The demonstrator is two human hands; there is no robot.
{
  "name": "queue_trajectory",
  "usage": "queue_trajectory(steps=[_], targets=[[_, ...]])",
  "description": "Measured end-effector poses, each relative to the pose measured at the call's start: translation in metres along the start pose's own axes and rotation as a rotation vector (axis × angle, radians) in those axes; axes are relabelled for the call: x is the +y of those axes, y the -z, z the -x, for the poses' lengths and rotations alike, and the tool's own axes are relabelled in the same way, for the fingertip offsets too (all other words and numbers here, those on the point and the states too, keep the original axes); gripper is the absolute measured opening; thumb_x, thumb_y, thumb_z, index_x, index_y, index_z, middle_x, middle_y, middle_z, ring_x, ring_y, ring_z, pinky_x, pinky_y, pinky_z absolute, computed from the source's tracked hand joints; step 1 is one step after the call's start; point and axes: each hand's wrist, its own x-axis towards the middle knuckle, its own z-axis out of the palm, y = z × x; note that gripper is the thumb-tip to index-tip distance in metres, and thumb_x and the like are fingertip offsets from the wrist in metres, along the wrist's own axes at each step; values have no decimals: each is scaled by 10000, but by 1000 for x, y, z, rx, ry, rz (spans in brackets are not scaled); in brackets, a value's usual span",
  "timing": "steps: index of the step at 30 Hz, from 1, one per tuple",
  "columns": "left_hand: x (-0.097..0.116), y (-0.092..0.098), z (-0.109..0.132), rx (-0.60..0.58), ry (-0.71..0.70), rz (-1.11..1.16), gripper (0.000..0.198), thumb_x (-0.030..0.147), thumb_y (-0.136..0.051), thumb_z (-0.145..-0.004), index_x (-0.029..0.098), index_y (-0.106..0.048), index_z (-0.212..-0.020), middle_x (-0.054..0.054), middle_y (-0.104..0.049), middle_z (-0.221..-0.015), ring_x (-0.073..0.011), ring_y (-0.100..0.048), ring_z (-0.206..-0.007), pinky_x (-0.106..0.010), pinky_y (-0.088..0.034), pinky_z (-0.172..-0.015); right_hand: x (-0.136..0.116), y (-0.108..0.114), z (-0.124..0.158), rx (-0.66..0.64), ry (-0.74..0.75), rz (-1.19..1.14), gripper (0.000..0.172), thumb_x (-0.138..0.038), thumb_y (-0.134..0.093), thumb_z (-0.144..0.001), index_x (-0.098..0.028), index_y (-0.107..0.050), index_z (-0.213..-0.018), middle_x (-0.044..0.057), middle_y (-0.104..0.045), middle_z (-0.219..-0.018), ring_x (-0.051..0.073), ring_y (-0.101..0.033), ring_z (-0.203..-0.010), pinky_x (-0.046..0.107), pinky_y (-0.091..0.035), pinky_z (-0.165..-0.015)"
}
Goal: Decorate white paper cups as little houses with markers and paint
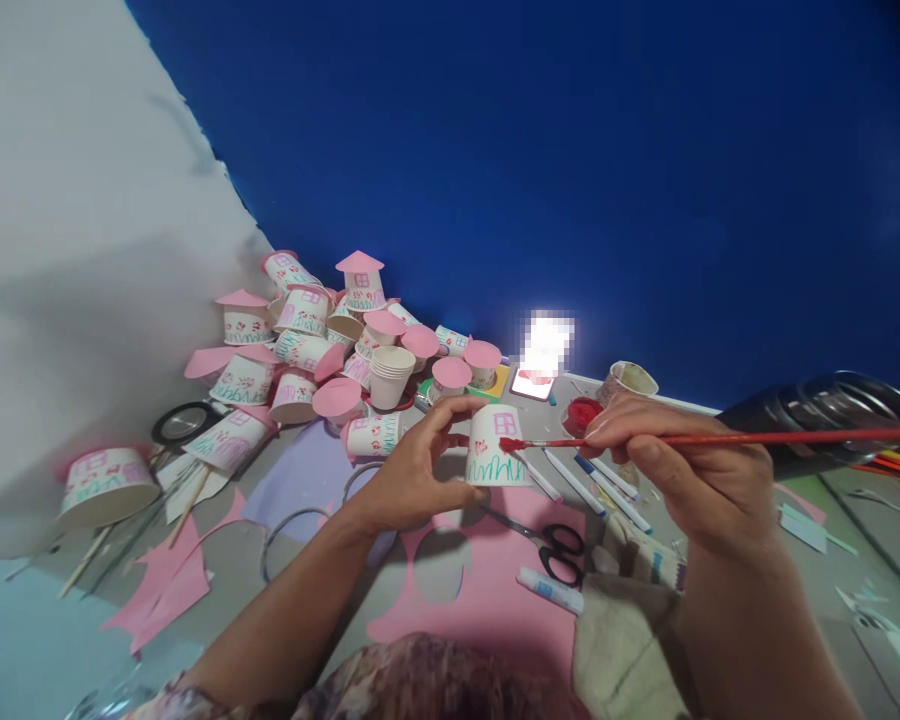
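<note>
My left hand (412,470) grips an upturned white paper cup (495,448) with a pink window and green grass drawn on it. My right hand (675,465) is closed on a long red paintbrush (720,438). The brush's red-loaded tip touches the cup's right side. Both hands hover over a pink paper sheet (487,590) with round holes cut out of it.
A heap of decorated cups with pink round lids (307,340) lies at the back left, beside a stack of plain cups (390,375). Scissors (555,545), a glue stick (551,590), several markers (600,490), a red paint pot (581,412), a phone (536,382), tape roll (180,422) and pink scraps (165,585) surround the hands.
</note>
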Motion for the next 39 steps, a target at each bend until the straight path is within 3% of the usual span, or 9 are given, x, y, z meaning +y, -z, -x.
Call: queue_trajectory(steps=[5,10,17,22,28,33,39], targets=[[0,-1,0,8,5,-18,818,130,-875,-693,324,-549,-1418,-77,-558,-1483,-337,-531,-1411,-531,-462,-1179,-1,0,1,36,3,0,235,-199,-587,-1044,-246,-810,-1099,60,-790,-883,227,-711,-812,394,-562,-757],[3,-3,1,10,37,-44,813,130,-861,-687,314,-552,-1416,-91,-541,-1514,-343,-537,-1404,-549,-456,-1186,1,0,1,-30,1,8,231,-208,-593,-1042,-262,-811,-1093,64,-800,-914,246,-730,-855,423,-569,-815],[2,-3,1,12,31,-16,815,149,-876,-683,319,-556,-1413,-90,-560,-1498,-357,-531,-1418,-545,-469,-1171,-2,1,1,32,-4,13,240,-209,-591,-1043,-268,-818,-1093,59,-795,-883,241,-724,-820,414,-563,-769],[3,-3,1,8,37,-21,819,145,-877,-676,316,-561,-1411,-91,-550,-1515,-359,-536,-1412,-542,-472,-1168,0,0,1,-37,12,10,230,-233,-598,-1042,-263,-819,-1097,69,-806,-908,254,-736,-835,435,-577,-788],[1,-3,1,-2,36,-30,822,128,-875,-687,315,-552,-1420,-89,-553,-1508,-343,-537,-1410,-533,-470,-1177,-1,1,1,15,12,11,238,-205,-592,-1042,-260,-820,-1081,63,-806,-896,244,-740,-842,424,-581,-805],[0,-3,0,-9,31,-34,825,117,-869,-687,324,-555,-1421,-81,-550,-1514,-344,-529,-1421,-528,-472,-1180,-1,-1,1,-47,2,27,229,-236,-599,-1046,-274,-823,-1070,56,-811,-901,242,-740,-824,426,-585,-805],[0,-4,0,-11,20,5,824,135,-887,-678,318,-563,-1413,-90,-568,-1494,-349,-537,-1412,-534,-482,-1165,-4,6,3,46,-17,37,221,-253,-607,-1047,-270,-827,-1048,53,-804,-867,246,-736,-827,437,-578,-803]])
